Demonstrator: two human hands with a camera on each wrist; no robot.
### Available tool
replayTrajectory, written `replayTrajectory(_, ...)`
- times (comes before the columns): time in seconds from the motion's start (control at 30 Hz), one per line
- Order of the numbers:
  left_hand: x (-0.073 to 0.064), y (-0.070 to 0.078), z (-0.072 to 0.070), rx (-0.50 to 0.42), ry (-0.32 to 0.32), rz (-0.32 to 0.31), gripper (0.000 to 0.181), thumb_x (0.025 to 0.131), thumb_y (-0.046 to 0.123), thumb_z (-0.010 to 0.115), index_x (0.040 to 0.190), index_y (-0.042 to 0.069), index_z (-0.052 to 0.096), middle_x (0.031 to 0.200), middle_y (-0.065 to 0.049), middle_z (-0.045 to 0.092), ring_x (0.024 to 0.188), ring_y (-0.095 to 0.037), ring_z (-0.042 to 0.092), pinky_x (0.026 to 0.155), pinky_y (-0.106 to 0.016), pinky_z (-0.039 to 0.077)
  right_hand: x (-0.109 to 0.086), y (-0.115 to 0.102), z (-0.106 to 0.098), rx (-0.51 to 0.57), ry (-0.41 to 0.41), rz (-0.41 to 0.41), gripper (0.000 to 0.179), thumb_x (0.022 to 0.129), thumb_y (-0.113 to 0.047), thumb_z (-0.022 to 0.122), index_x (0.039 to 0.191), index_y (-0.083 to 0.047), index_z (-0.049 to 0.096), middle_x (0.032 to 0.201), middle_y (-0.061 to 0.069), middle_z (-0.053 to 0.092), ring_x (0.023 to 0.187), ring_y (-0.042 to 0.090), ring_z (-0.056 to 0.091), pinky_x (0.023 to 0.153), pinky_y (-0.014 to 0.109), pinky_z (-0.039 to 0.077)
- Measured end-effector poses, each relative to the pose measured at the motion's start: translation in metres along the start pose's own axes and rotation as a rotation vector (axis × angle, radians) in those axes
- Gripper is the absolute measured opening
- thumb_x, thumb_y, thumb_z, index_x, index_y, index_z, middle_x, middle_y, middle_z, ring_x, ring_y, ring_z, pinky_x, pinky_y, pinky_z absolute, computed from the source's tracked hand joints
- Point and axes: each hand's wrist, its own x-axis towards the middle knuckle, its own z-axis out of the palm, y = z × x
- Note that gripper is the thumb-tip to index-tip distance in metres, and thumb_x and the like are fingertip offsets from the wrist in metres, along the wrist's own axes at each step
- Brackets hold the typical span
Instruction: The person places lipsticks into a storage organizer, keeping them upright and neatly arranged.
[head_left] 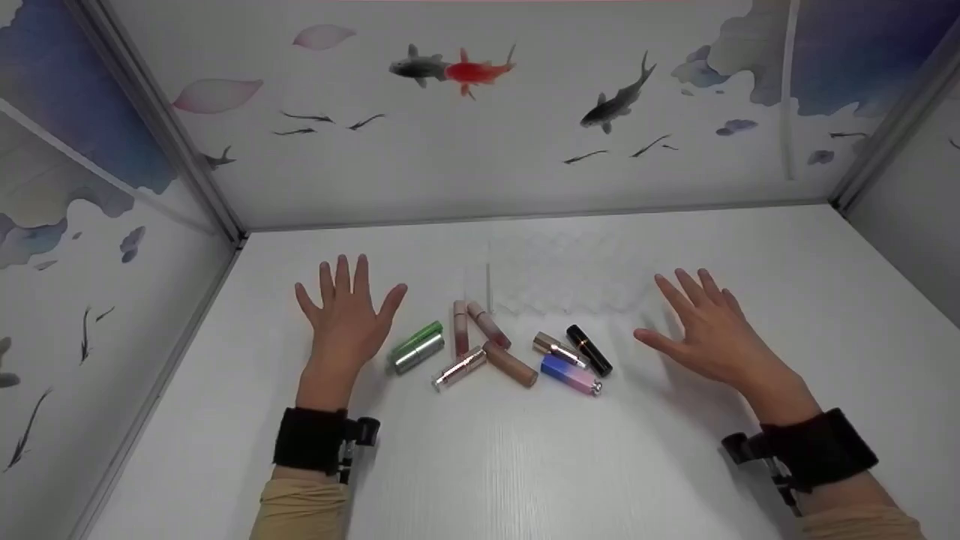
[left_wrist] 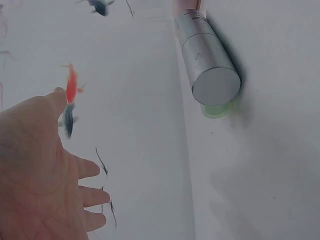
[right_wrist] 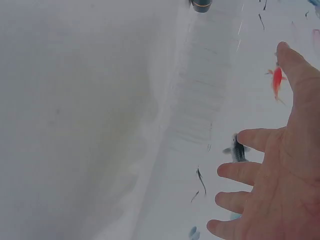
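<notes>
My left hand (head_left: 346, 322) is spread with straight fingers, left of a group of lipstick tubes, and holds nothing. Nearest to it lie a green tube (head_left: 418, 339) and a silver tube (head_left: 419, 354) side by side. Two pink lip gloss tubes (head_left: 460, 328), a shiny rose-gold lipstick (head_left: 460, 367) and a brown tube (head_left: 511, 364) lie in the middle. To their right are a gold lipstick (head_left: 555, 347), a black lipstick (head_left: 589, 350) and a blue-to-pink lipstick (head_left: 570, 374). Fingers apart, my right hand (head_left: 709, 337) is empty, right of the black one.
Behind the tubes stands a clear plastic organizer (head_left: 562, 277) with a zigzag edge, hard to see against the white table (head_left: 480, 465). White panels (head_left: 525, 165) printed with fish enclose the table at the back and sides. Each wrist wears a black strap (head_left: 311, 441) with a camera.
</notes>
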Motion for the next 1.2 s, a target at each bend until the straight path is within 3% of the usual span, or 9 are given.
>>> replayTrajectory(0.17,-0.005,0.020,-0.005,-0.051,0.030,0.091,0.071,0.095,0.057,0.037,0.148,0.010,0.029,0.153,-0.017,0.026,0.145,-0.035,0.013,0.113,-0.061,-0.002,0.000,-0.013,-0.004,0.046,0.083,-0.098,0.084,0.086,-0.060,0.055,0.148,-0.010,0.028,0.149,0.023,0.030,0.138,0.045,0.024,0.108,0.063,0.022)
replayTrajectory(0.33,-0.013,0.047,-0.005,-0.122,0.040,0.245,0.047,0.095,0.040,0.051,0.136,0.015,0.049,0.137,-0.008,0.051,0.130,-0.025,0.044,0.111,-0.047,0.030,-0.002,-0.032,-0.008,0.127,0.150,-0.222,0.071,0.087,-0.039,0.066,0.145,-0.011,0.035,0.141,0.018,0.044,0.129,0.038,0.041,0.102,0.057,0.037)
replayTrajectory(0.47,-0.022,0.066,0.000,-0.175,-0.029,0.378,0.031,0.093,0.029,0.058,0.123,0.018,0.059,0.120,-0.002,0.062,0.112,-0.018,0.058,0.094,-0.036,0.048,-0.002,-0.050,-0.009,0.134,0.160,-0.294,0.062,0.086,-0.031,0.068,0.140,-0.013,0.043,0.132,0.014,0.053,0.122,0.033,0.049,0.096,0.052,0.046)
replayTrajectory(0.63,-0.029,0.083,0.011,-0.190,-0.132,0.499,0.018,0.090,0.022,0.063,0.107,0.016,0.064,0.105,0.000,0.066,0.098,-0.016,0.062,0.083,-0.032,0.051,0.001,-0.076,-0.006,0.127,0.119,-0.363,0.049,0.084,-0.029,0.070,0.128,-0.012,0.056,0.115,0.008,0.064,0.108,0.024,0.058,0.085,0.041,0.053)
replayTrajectory(0.8,-0.031,0.093,0.024,-0.154,-0.166,0.545,0.015,0.086,0.017,0.068,0.101,0.015,0.067,0.099,0.000,0.068,0.097,-0.015,0.063,0.084,-0.031,0.052,0.007,-0.101,-0.001,0.136,0.046,-0.440,0.034,0.084,-0.027,0.071,0.114,-0.010,0.064,0.097,0.004,0.066,0.090,0.018,0.059,0.071,0.032,0.051)
replayTrajectory(1.03,-0.028,0.103,0.034,-0.028,-0.196,0.547,0.013,0.084,0.014,0.069,0.097,0.013,0.069,0.094,-0.001,0.068,0.087,-0.015,0.061,0.079,-0.028,0.052,0.017,-0.131,0.011,0.157,-0.031,-0.505,0.022,0.082,-0.022,0.072,0.096,-0.006,0.067,0.087,0.006,0.067,0.077,0.015,0.061,0.068,0.029,0.051)
replayTrajectory(1.2,-0.025,0.111,0.037,0.077,-0.213,0.517,0.013,0.083,0.014,0.070,0.096,0.013,0.070,0.092,-0.001,0.069,0.085,-0.016,0.062,0.079,-0.029,0.052,0.022,-0.147,0.020,0.169,-0.029,-0.482,0.021,0.086,-0.026,0.067,0.086,-0.005,0.068,0.076,0.006,0.067,0.065,0.012,0.056,0.059,0.023,0.046)
